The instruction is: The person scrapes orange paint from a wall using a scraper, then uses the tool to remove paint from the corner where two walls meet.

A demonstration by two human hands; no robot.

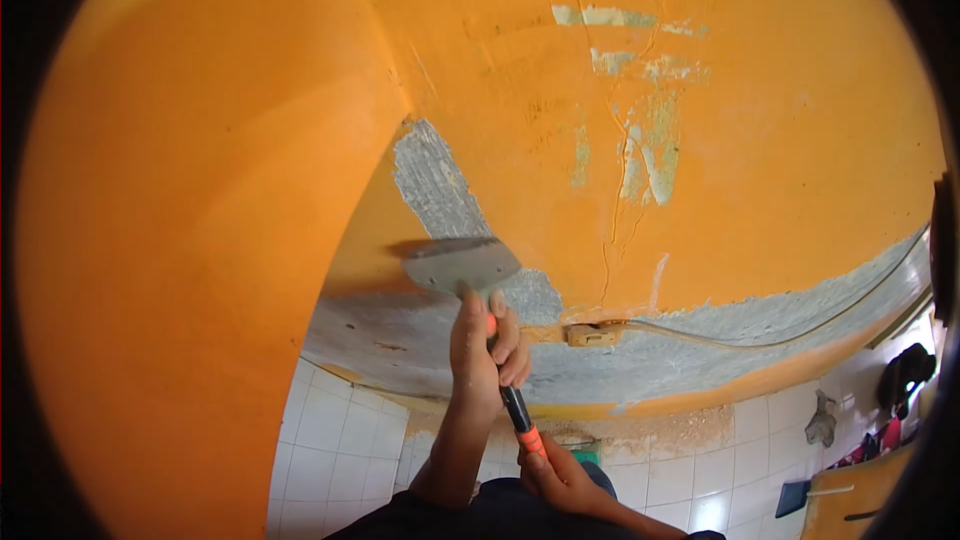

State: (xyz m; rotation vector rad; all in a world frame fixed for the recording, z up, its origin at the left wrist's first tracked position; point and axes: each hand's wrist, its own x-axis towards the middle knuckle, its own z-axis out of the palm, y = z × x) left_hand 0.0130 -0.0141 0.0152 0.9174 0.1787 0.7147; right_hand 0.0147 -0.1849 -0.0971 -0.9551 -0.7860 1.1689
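A wide-bladed scraper (462, 266) with a black and orange handle lies against the wall, its blade edge up at the grey bare strip (432, 180). High on the handle, just under the blade, my left hand (480, 350) is wrapped around it. My right hand (560, 478) grips the orange lower end of the same handle. Orange paint (520, 150) covers the wall around the strip, and a grey patch (535, 295) shows right of the blade.
A beige socket box (593, 334) with a cable (740, 344) running right is on the wall. White tiles (690, 455) and scattered debris (690, 430) lie below. An orange wall edge (200, 270) juts out on the left. A grey cloth (821, 422) and dark items (905, 377) sit at the right.
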